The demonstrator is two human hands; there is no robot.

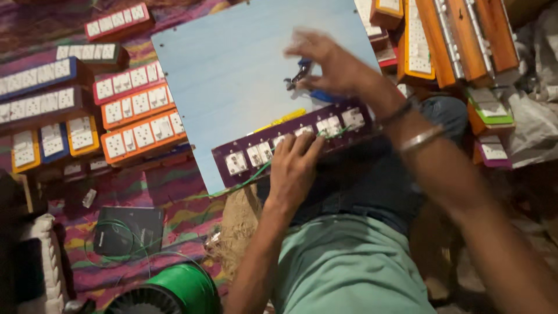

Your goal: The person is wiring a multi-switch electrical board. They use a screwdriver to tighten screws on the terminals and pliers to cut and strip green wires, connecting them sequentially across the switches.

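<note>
A purple switch board (256,152) with several white sockets lies across my lap, at the near edge of a pale blue sheet (232,75). My left hand (293,168) presses down on the board's middle, fingers over a green wire (250,180) that trails off to the left. My right hand (331,61) is raised over the blue sheet, blurred, fingers spread just above a blue-handled plier (301,74); it does not clearly grip it. A yellow strip (285,118) lies just behind the board.
Stacks of orange, blue, yellow and brown switch boards (136,122) fill the left. More boards and wooden strips (459,35) stand at the right. A green wire spool (186,288) and a dark flat box (128,229) sit on the striped mat near left.
</note>
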